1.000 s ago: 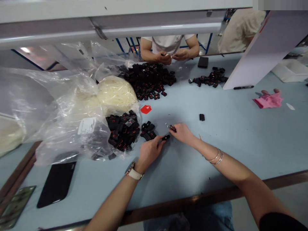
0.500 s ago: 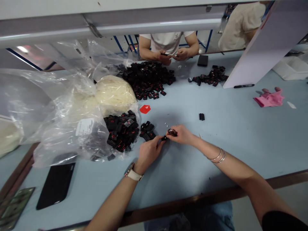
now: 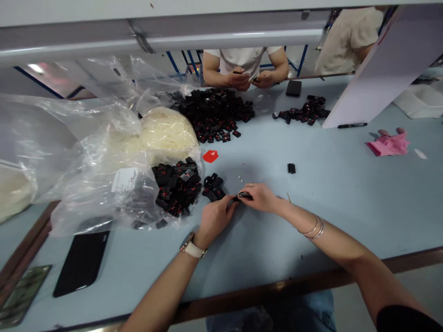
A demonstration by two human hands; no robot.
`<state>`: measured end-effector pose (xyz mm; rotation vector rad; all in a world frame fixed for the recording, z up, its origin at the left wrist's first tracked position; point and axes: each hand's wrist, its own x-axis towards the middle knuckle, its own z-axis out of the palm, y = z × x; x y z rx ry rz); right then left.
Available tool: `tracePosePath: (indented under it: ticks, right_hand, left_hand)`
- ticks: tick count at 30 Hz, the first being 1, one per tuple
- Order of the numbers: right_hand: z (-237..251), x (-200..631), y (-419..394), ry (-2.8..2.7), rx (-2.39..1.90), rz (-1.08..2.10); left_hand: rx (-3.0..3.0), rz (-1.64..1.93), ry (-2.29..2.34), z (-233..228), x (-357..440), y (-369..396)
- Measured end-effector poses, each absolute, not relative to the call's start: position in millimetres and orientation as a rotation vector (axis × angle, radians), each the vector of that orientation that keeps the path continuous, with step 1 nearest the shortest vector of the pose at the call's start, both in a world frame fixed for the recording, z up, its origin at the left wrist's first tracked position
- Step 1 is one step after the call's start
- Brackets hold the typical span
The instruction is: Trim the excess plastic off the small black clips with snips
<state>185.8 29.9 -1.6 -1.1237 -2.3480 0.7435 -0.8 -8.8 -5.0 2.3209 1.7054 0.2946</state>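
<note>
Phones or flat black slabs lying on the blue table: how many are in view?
2. One black slab lies near the table's front left edge, below the plastic bag. A smaller one lies at the far side, right of the co-worker's hands. Others may be hidden under the bags.

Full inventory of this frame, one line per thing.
table: one, pale blue, under everything
plastic bags: several, clear, left
black clips: many, heaps at centre back, right back and in a bag
loose clip: one, black, right of centre
red tab: one, centre
phone: one, black, front left
pink cloth: one, far right
marker: one, black, by white board
co-worker's hands: two, far edge
left hand, right hand: together on a small black part
</note>
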Motion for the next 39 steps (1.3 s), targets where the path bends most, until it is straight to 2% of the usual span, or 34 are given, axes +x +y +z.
tracePosePath:
  ticks: [18, 21, 24, 31, 34, 39]
  right_hand:
    - [14.6, 189.9, 25.7, -2.661, -1.112, 0.579]
    - [10.6, 188.9, 26.6, -2.491, -1.171, 0.752]
    - [4.5, 191.1, 31.5, -2.224, -1.177, 1.071]
    - [-2.9, 197.0, 45.0, -1.278, -1.145, 1.603]
    - [-4.2, 193.5, 44.5, -1.188, -1.111, 1.578]
    - [-5.3, 181.0, 32.7, -1.34, -1.159, 1.356]
  left_hand:
    - [2.314, 0.277, 1.721, -5.4, -0.7, -8.6]
    - [2.319, 0.283, 1.723, -5.8, -1.5, -8.7]
    - [2.327, 0.289, 1.714, -6.1, -1.9, -8.4]
    - [2.321, 0.204, 1.743, -6.6, -0.5, -7.9]
    - [2.315, 0.178, 1.75, -5.4, -0.2, -8.2]
    - [2.312, 0.135, 1.747, -0.7, 1.0, -8.8]
